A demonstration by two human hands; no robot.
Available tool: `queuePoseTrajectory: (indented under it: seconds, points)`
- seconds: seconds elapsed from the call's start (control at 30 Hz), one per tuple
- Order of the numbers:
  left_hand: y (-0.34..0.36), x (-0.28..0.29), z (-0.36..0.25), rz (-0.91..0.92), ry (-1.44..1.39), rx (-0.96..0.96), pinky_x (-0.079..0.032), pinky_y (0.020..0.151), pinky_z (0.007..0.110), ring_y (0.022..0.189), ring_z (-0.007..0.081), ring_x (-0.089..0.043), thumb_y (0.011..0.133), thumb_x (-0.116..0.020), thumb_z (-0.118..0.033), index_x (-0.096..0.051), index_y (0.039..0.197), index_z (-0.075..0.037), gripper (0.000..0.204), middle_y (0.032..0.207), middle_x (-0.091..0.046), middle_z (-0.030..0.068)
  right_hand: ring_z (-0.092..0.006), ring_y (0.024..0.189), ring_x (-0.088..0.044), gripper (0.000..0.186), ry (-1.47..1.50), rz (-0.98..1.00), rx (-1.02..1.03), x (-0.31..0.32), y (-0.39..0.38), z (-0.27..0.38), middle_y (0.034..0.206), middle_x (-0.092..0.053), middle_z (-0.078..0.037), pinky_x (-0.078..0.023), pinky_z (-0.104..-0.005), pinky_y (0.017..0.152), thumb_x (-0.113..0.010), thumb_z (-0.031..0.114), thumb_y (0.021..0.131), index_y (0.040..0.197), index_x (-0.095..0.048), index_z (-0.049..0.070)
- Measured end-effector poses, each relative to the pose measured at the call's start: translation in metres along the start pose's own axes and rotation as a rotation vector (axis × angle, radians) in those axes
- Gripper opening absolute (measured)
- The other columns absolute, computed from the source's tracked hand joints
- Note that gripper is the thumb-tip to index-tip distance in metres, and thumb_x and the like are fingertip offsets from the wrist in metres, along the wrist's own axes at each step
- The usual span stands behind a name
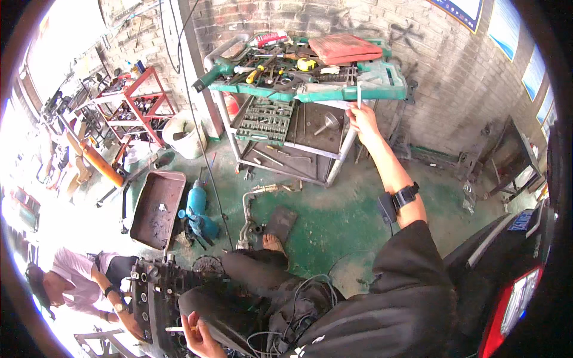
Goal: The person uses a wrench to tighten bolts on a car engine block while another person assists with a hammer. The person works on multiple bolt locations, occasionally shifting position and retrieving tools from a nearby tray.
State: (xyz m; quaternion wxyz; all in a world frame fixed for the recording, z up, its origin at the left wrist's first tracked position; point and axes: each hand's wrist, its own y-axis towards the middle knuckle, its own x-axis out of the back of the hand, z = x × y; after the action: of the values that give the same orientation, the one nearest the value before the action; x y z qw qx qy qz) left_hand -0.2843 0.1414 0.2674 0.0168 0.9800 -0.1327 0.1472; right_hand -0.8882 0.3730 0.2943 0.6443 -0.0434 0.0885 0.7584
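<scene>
My right hand [362,122] is raised at the front of a tool cart [349,146], its fingers closed on a slender silver tool [359,94] held upright against the front edge of a green plastic case [382,86]. The cart's top is crowded with hand tools, a yellow tape measure [306,64] and a red folded case [345,49]; a green socket set [262,121] lies on the middle shelf. Low in the view, my left hand [198,334] pinches a cigarette [178,329] beside a dark engine block [152,301].
Another person [77,280] works at the engine's left. On the floor are a drip tray [143,215], blue bottles [197,200] and a bent pipe [246,215]. A red shelf trolley [149,89] and white bucket [182,143] stand left, a dark vehicle [477,256] at right.
</scene>
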Motion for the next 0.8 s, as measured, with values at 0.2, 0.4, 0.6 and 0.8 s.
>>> queuePoseTrajectory:
  seconds: [0.2, 0.4, 0.6, 0.8]
  points:
    - [0.013, -0.011, -0.027, -0.099, 0.107, 0.108, -0.051, 0.087, 0.030, 0.096, 0.0173, -0.061, 0.093, -0.062, -0.007, -0.050, 0.133, 0.007, 0.045, 0.112, -0.067, 0.0115, -0.0274, 0.063, -0.057, 0.022, -0.467, -0.052, 0.256, -0.053, 0.136, 0.010, 0.078, -0.063, -0.016, -0.044, -0.0385, 0.057, -0.054, 0.023, 0.093, 0.097, -0.063, 0.003]
    - [0.035, -0.030, -0.026, -0.098, 0.103, 0.129, -0.051, 0.088, 0.031, 0.099, 0.0192, -0.061, 0.092, -0.063, -0.006, -0.049, 0.134, 0.006, 0.045, 0.115, -0.066, 0.0146, -0.0447, 0.083, -0.066, 0.043, -0.954, -0.464, 0.525, -0.093, 0.226, 0.001, 0.079, -0.065, -0.029, -0.050, -0.0524, 0.075, -0.053, 0.036, 0.093, 0.085, -0.067, -0.003]
    - [0.047, -0.053, -0.022, -0.062, 0.180, 0.093, -0.049, 0.088, 0.029, 0.100, 0.0176, -0.061, 0.092, -0.062, -0.006, -0.050, 0.135, 0.006, 0.045, 0.117, -0.066, 0.0140, -0.0348, 0.075, -0.071, 0.067, -0.077, -0.700, 0.060, -0.077, 0.245, 0.026, 0.088, -0.070, -0.024, -0.059, -0.0422, 0.061, -0.071, 0.050, 0.083, 0.093, -0.066, -0.016]
    - [0.052, -0.070, -0.031, -0.027, 0.251, 0.114, -0.049, 0.085, 0.028, 0.098, 0.0152, -0.061, 0.093, -0.062, -0.009, -0.051, 0.135, 0.003, 0.045, 0.119, -0.066, 0.0118, -0.0256, 0.051, -0.062, 0.073, -0.070, -0.757, -0.003, -0.075, 0.241, 0.030, 0.087, -0.067, -0.021, -0.052, -0.0368, 0.040, -0.082, 0.052, 0.069, 0.088, -0.063, -0.016]
